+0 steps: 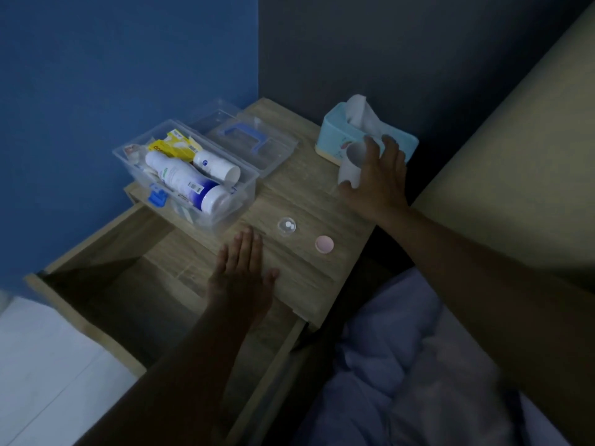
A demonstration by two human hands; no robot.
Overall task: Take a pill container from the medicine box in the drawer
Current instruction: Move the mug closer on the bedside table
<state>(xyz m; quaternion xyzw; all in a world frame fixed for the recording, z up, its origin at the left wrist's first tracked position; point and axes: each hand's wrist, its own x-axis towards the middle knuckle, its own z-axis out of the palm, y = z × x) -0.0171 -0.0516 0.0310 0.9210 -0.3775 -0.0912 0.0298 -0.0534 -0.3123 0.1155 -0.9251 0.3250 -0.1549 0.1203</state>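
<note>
A clear medicine box (244,185) stands open on the wooden nightstand (306,284), holding white bottles (183,178) and yellow packets. Its clear lid with a blue handle (248,140) lies behind it. A small clear pill container (286,226) with white pills inside stands on the top, with its pink cap (324,244) lying to its right. My left hand (241,272) rests flat on the nightstand's front edge, fingers spread, holding nothing. My right hand (376,178) is closed around a white cup (352,165) at the back right.
The drawer (106,284) below the nightstand top is pulled out and looks dark inside. A light blue tissue box (335,136) sits behind the cup. Blue walls stand behind, a bed with a pale blanket (418,365) is on the right.
</note>
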